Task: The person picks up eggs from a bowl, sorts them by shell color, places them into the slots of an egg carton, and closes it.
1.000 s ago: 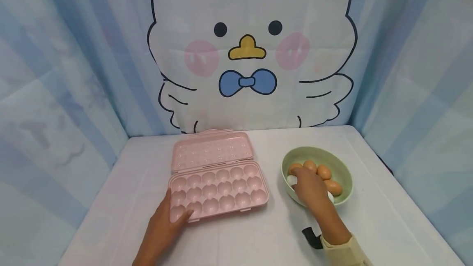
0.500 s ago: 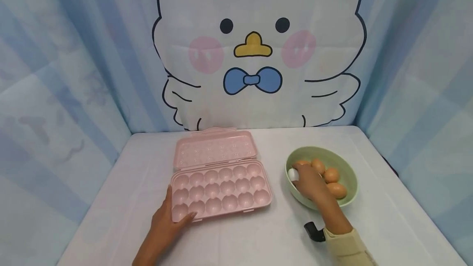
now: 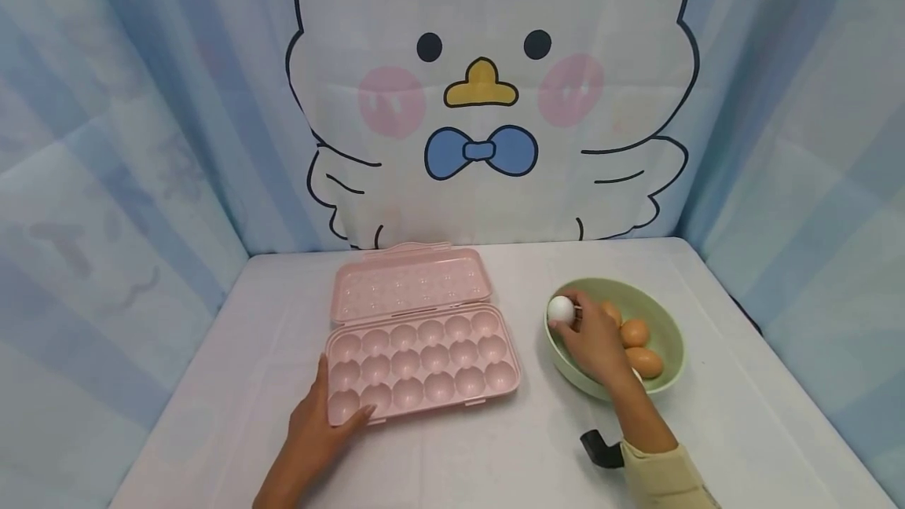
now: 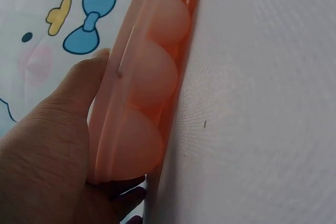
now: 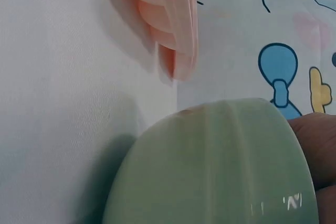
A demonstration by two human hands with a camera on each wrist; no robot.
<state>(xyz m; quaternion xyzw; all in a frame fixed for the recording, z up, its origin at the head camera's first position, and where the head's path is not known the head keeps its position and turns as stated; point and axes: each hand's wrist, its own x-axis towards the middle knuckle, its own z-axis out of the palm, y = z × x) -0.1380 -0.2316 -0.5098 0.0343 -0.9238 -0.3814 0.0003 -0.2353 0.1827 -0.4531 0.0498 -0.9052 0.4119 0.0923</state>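
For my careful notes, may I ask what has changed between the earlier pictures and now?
The right hand, pinching a smooth white egg, has lifted it from lower in the round light-green bowl to about its left rim. The left hand still grips the open pink plastic egg tray; the oval brown eggs stay in the bowl.

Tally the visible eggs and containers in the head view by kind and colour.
Oval brown eggs: 3
Rounded white eggs: 2, one barely showing
Open rectangular pink plastic egg box: 1
Round light-green bowl: 1
Total: 7 visible; the right hand may hide more.
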